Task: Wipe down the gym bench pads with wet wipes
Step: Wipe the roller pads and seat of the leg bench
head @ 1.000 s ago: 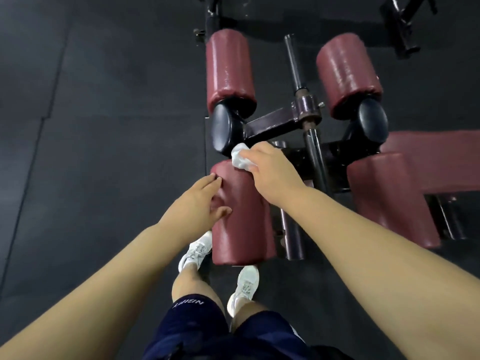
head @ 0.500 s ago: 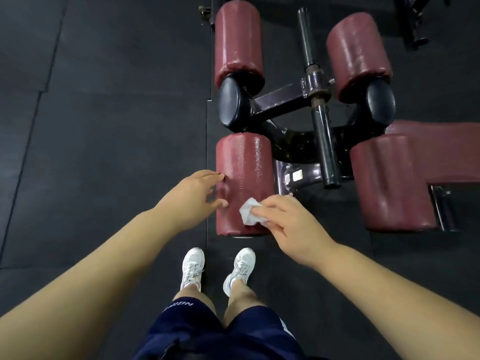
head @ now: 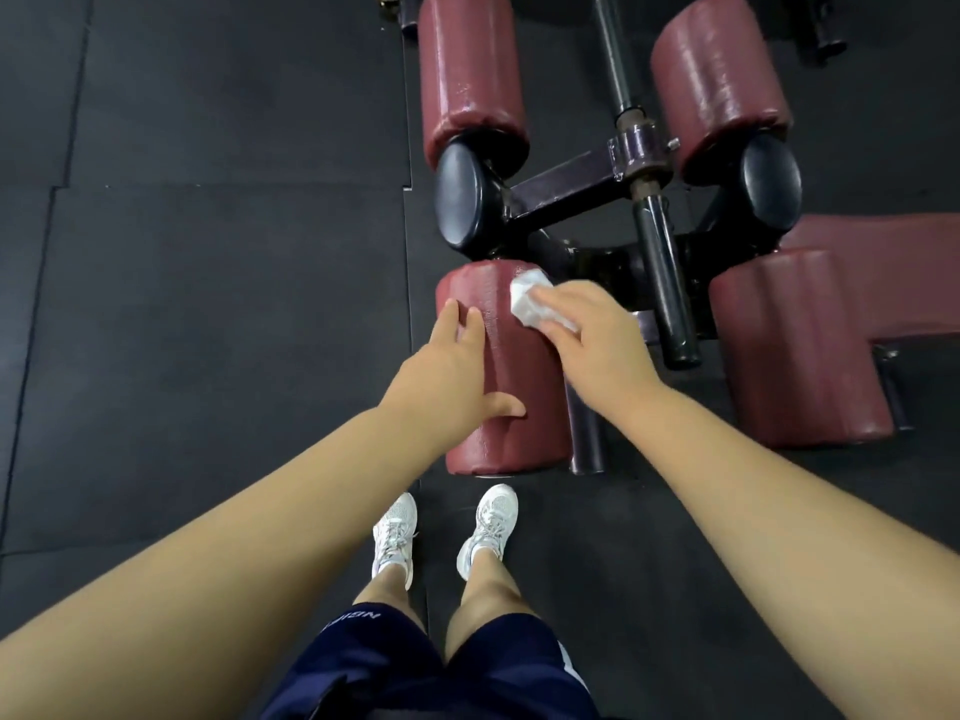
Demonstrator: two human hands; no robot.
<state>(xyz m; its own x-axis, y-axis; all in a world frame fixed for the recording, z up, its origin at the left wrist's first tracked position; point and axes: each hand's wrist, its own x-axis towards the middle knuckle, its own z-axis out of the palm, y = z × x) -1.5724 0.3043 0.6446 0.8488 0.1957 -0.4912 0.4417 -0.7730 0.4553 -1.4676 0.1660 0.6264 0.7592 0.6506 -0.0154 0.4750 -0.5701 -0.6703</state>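
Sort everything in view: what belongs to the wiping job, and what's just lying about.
Job in hand: wet wipe; right hand holding it; left hand resting on the near roller pad; other roller pads; flat bench pad.
Just there: black end caps; steel bar; floor mats; white trainers.

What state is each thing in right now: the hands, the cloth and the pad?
near roller pad: horizontal, glossy.
wet wipe: crumpled, pressed on that pad's far end.
left hand: open, fingers straight, resting on the pad.
right hand: holding the wipe against the pad.
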